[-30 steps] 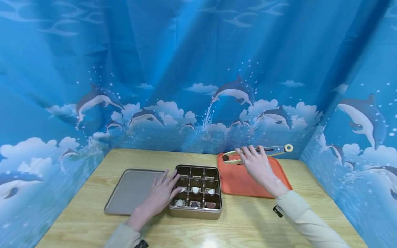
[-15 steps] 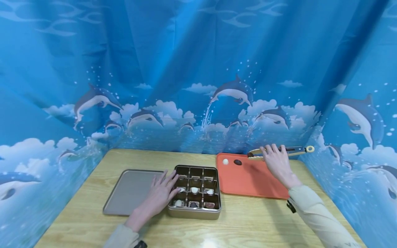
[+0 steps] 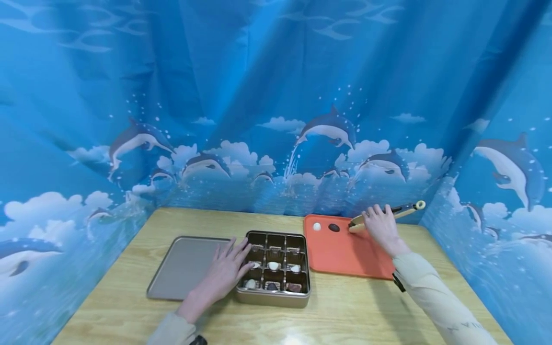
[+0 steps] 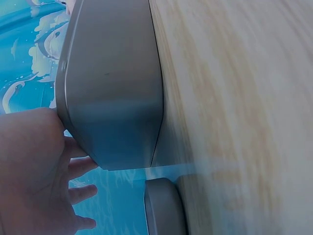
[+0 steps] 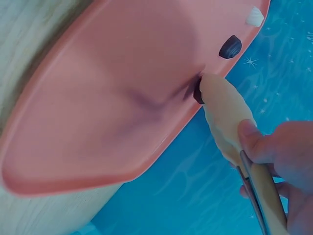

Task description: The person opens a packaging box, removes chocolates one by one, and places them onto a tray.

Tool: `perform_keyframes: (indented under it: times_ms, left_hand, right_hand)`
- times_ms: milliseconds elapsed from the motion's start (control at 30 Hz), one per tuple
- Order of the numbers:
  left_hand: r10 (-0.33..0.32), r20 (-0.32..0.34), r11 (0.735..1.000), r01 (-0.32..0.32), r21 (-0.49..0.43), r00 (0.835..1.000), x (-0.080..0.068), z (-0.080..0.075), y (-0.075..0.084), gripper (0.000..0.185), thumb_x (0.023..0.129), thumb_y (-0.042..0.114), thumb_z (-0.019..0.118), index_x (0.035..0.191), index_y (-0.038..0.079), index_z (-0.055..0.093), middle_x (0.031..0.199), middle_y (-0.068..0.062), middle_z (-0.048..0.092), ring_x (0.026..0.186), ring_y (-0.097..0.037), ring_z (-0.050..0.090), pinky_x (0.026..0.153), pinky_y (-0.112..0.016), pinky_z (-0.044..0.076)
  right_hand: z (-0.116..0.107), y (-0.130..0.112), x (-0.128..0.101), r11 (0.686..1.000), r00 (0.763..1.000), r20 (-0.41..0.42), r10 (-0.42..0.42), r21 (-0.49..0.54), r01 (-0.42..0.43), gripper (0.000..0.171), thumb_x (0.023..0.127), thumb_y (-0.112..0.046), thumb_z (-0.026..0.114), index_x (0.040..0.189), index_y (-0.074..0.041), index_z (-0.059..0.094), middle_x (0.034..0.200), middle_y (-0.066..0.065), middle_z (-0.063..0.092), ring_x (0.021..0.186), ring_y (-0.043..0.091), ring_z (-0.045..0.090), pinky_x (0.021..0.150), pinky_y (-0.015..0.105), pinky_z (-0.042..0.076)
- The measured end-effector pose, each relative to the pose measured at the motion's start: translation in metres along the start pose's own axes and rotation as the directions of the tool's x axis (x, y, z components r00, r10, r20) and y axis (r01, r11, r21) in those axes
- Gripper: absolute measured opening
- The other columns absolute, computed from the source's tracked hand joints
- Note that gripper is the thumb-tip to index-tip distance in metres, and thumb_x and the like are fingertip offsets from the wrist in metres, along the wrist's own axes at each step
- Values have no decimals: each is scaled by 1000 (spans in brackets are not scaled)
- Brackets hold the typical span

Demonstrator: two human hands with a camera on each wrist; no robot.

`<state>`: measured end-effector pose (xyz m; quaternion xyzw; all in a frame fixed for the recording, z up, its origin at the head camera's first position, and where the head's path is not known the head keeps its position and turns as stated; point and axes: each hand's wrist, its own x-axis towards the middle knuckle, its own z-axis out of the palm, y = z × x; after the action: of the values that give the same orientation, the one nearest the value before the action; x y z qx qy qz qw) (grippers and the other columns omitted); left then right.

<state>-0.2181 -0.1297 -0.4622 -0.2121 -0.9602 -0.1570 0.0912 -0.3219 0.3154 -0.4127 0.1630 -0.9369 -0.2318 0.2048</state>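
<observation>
My right hand (image 3: 382, 227) holds cream-tipped tongs (image 5: 227, 105) over the back of the orange tray (image 3: 345, 256). At the tongs' tips in the right wrist view is a dark chocolate (image 5: 197, 91), partly hidden, at tray level; I cannot tell whether it is still gripped. Left of it on the tray lie another dark chocolate (image 3: 334, 227) and a white one (image 3: 316, 226). My left hand (image 3: 222, 272) lies with spread fingers on the left rim of a metal box (image 3: 272, 300). White and dark chocolates sit in the box's front and middle compartments.
A flat grey metal lid (image 3: 185, 263) lies left of the box, partly beneath the left forearm and hand. The wooden table (image 3: 336, 311) ends at a blue dolphin curtain (image 3: 241, 191) behind and at both sides.
My right hand has carried the tongs, a dark chocolate in their tips, rightward along the tray's back, then lowered the tips to the tray. My left hand has stayed on the box.
</observation>
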Motion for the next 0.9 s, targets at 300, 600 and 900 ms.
perform_keyframes:
  times_ms: [300,600,900]
  left_hand:
    - [3,-2,1000,-3,-19,1000,-1,1,0,58,107,41,47,152,4,43,161,-16,35,151,-43,21,118,-71,15]
    - [15,-19,1000,-15,23,1000,1,5,-5,59,106,41,48,152,5,44,161,-15,36,151,-43,24,118,-70,17]
    - [12,-19,1000,-12,1,1000,1,4,-4,59,106,41,50,152,5,44,161,-15,36,151,-43,23,118,-71,16]
  right_hand:
    - [0,0,-2,997,995,91,34,61,-40,26,100,-6,58,124,-6,69,104,15,59,104,36,50,88,56,39]
    - [4,-2,-14,992,981,-181,71,111,-52,52,91,-16,75,138,-2,59,115,21,60,105,40,53,81,55,43]
    - [-17,-22,-14,987,970,-235,55,160,-18,57,90,-18,76,141,-3,55,122,19,59,108,40,53,83,57,44]
